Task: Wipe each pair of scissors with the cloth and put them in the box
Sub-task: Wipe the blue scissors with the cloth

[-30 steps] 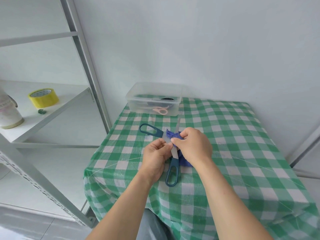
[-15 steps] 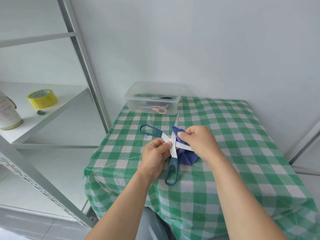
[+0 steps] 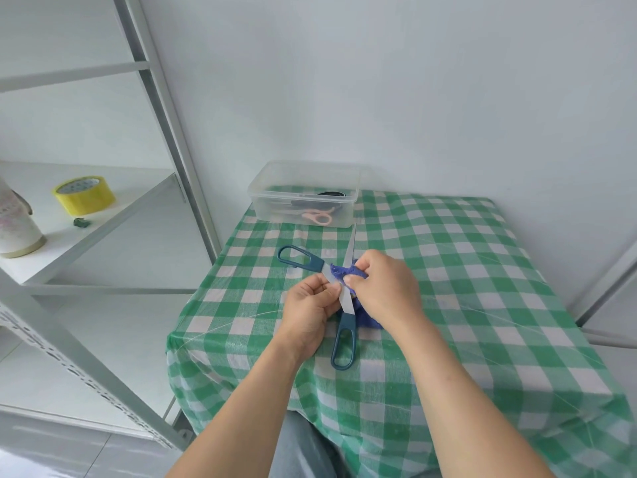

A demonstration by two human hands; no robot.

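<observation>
Scissors (image 3: 345, 307) splayed wide above the desk (image 3: 482, 305), exposing each blade. Left hand (image 3: 308, 313) pinched at the pivot, steadying. Right hand (image 3: 386, 288) clamped on cloth (image 3: 339, 270), folded around one blade for wiping. Box (image 3: 303, 193) waiting at the back.

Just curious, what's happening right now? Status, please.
Left hand steadies open teal scissors. Right hand presses blue cloth on blade. Box unobstructed.

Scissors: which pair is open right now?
The dark teal-handled scissors held over the table, blades spread in an X against the blue cloth. The pink-handled pair lies in the clear box.
</observation>
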